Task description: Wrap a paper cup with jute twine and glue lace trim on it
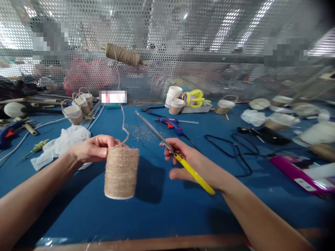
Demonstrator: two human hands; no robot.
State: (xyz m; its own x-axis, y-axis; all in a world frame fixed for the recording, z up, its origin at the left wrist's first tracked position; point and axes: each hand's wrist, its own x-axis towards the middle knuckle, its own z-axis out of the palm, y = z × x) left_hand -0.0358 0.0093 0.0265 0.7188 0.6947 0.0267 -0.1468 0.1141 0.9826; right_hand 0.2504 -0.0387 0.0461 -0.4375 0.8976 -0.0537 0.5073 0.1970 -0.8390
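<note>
My left hand [98, 148] pinches the top rim of a cup wrapped in jute twine [121, 172], held above the blue table. From the cup's top a loose strand of twine [123, 120] runs up toward the twine spool [123, 55] hanging at the mesh. My right hand [187, 158] holds yellow-handled scissors [193, 172], seen edge-on, with the metal blades pointing up and left. Their tip is apart from the cup and the strand. The right thumb is stretched out below the handle, and some fingers are hidden behind the tool.
A blue glue gun [171, 123] and blue-handled pliers [154, 108] lie behind my right hand. White gauze [62, 143] and small handled buckets [74, 114] are at left. A black cable [232, 148] and a magenta object [298, 174] lie at right. Perforated metal mesh [167, 42] stands behind.
</note>
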